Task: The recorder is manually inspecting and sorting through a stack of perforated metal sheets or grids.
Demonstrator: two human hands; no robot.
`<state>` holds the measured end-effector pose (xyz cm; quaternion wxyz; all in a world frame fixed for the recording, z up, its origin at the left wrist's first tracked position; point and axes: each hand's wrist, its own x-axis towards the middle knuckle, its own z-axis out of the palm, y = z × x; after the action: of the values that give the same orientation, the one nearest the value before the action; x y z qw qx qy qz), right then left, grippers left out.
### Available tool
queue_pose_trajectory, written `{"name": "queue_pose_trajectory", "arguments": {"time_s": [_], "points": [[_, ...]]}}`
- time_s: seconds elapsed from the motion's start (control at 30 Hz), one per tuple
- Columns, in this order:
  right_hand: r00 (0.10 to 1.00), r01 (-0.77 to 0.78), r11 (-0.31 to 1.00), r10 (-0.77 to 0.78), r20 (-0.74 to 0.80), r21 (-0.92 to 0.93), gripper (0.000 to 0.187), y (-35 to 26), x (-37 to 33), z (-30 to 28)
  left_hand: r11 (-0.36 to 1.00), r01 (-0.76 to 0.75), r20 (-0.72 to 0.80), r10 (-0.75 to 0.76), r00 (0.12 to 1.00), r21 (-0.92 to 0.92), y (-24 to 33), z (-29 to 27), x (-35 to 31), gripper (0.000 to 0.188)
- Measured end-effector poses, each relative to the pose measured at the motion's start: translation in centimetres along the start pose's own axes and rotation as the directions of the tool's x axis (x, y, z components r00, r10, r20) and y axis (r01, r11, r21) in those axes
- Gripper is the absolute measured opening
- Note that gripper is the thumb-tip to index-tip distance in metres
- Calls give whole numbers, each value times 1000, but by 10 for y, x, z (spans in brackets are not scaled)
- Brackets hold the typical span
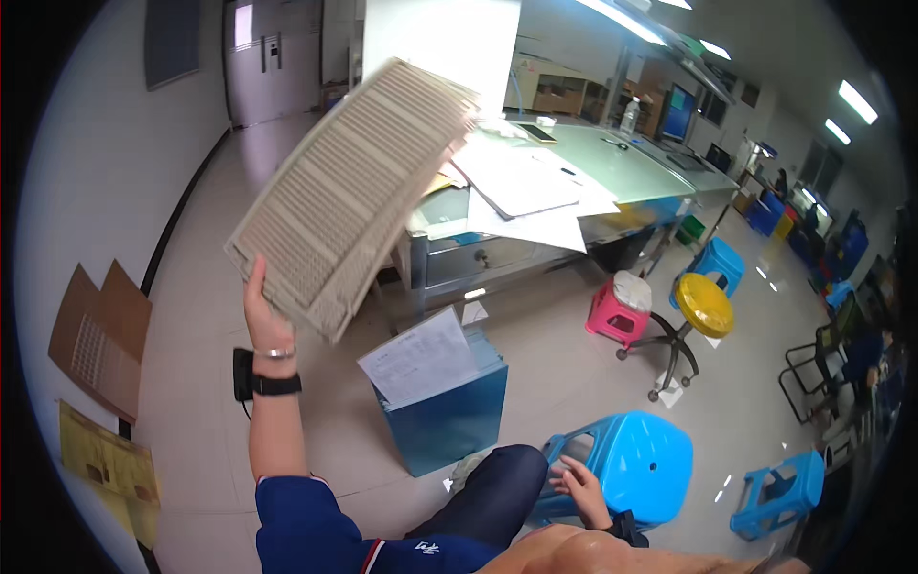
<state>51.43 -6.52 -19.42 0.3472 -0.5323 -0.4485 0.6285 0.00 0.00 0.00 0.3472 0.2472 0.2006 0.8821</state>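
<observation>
My left hand [269, 320] grips the lower left edge of a thin beige slotted tray [354, 182], with its thumb along the edge. The tray is long and rectangular, with rows of small slots in several bands. It is tilted up in front of the workbench, and a second layer shows along its right side. Low in the view, my right hand [581, 488] holds nothing. Its fingers are apart, beside a blue plastic stool [645, 469].
A glass-topped workbench [622, 167] carries papers [516, 177], a phone [537, 133] and a bottle [630, 115]. Beneath stands a blue bin [449, 411] with a paper sheet on it. A pink stool [617, 316] and a yellow swivel stool [705, 304] stand right. Cardboard [96, 335] leans left.
</observation>
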Motion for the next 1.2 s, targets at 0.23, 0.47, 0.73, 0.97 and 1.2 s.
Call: {"name": "queue_pose_trajectory", "arguments": {"time_s": [0.23, 0.47, 0.73, 0.97, 1.2], "points": [[953, 210, 902, -275, 126, 377, 53, -46, -42, 26, 685, 714, 110, -706, 699, -142, -78, 5, -131, 42], [928, 358, 594, -311, -205, 720, 60, -13, -108, 4, 411, 911, 234, -890, 391, 41, -201, -7, -242, 41], [871, 431, 563, -56, -488, 705, 34, 52, -127, -38, 189, 944, 282, -953, 109, 272, -296, 13, -285, 40], [837, 294, 755, 94, -540, 586, 30, 78, -147, -93, 49, 888, 338, -933, -122, 457, -375, 51, -309, 35], [665, 84, 995, -15, -746, 55, 29, 86, -163, -143, 29, 844, 231, -966, -114, 536, -393, 51, -306, 40]]}}
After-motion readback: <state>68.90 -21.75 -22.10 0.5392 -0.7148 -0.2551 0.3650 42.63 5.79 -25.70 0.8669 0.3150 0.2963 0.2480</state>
